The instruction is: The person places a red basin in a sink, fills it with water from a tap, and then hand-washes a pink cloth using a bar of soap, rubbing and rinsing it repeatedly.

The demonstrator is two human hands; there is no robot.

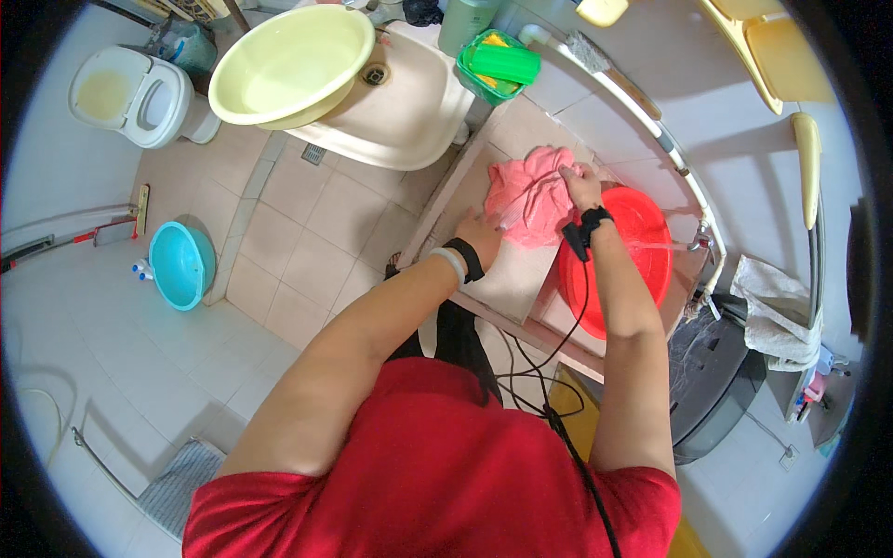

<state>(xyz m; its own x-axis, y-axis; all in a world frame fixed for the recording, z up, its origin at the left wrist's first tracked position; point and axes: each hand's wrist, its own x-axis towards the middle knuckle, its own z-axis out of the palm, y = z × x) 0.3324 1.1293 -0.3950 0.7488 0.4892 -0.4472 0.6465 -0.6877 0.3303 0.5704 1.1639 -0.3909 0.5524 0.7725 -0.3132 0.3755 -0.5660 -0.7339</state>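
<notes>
A crumpled pink cloth (530, 197) lies on the tiled ledge. My right hand (583, 187) is closed on the cloth's right side. At the cloth's lower left edge is my left hand (481, 234), its fingers stretched out toward the fabric; the fingertips are slightly blurred. Just right of the cloth stands a red basin (642, 223), partly covered by my right forearm. A thin stream of water runs into it from a wall tap (702, 243).
Left of the ledge, a pale yellow basin (288, 60) rests on the sink (400, 130). A green basket (498, 65) stands behind. A black cable (549, 372) hangs from my right wrist. A blue basin (181, 265) and a toilet (153, 102) are farther left.
</notes>
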